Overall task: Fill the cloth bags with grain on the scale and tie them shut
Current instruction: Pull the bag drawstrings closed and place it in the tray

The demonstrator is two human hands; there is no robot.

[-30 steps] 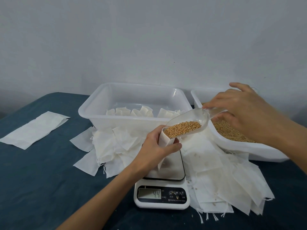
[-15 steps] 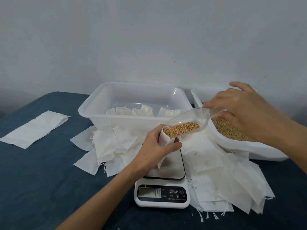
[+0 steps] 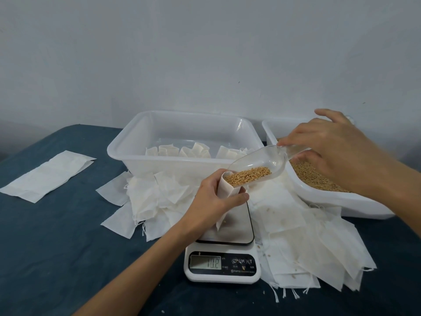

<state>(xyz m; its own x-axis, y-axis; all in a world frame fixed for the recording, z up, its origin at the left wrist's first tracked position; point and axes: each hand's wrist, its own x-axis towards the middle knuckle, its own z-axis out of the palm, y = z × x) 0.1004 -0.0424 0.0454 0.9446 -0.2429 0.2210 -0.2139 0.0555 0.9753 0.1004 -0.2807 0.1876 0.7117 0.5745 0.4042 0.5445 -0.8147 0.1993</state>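
The left hand point(image 3: 211, 199) is gripping a white cloth bag point(image 3: 227, 195) upright over the steel platform of the scale point(image 3: 230, 229), fingers point(image 3: 239, 198) and thumb curling round the bag just under its open mouth, so the cloth is sitting right inside the curl of that hand with its lower end hanging down toward the platform. The right hand point(image 3: 330, 153) is pinching the handle of a clear plastic scoop point(image 3: 257, 167) between thumb and fingertips, the remaining fingers spreading loosely above it. The scoop is tilting down to the left, its lip sitting at the bag's mouth, and the grain point(image 3: 250, 176) is lying heaped toward that lower end. The scale's display point(image 3: 206, 262) is lit, though I cannot read the digits with confidence. Behind the right hand, a white tub point(image 3: 355, 201) is holding more loose grain, and just left of it a clear plastic tub point(image 3: 136, 156) is holding a row of white bags standing along its near wall. Flat empty bags point(image 3: 307, 242) with their drawstrings are lying in piles on either side of the scale, some tucking under it, with a few stray grains scattered on those to the right. One folded white sheet point(image 3: 47, 176) is lying well apart on the left of the dark blue bench point(image 3: 57, 258).
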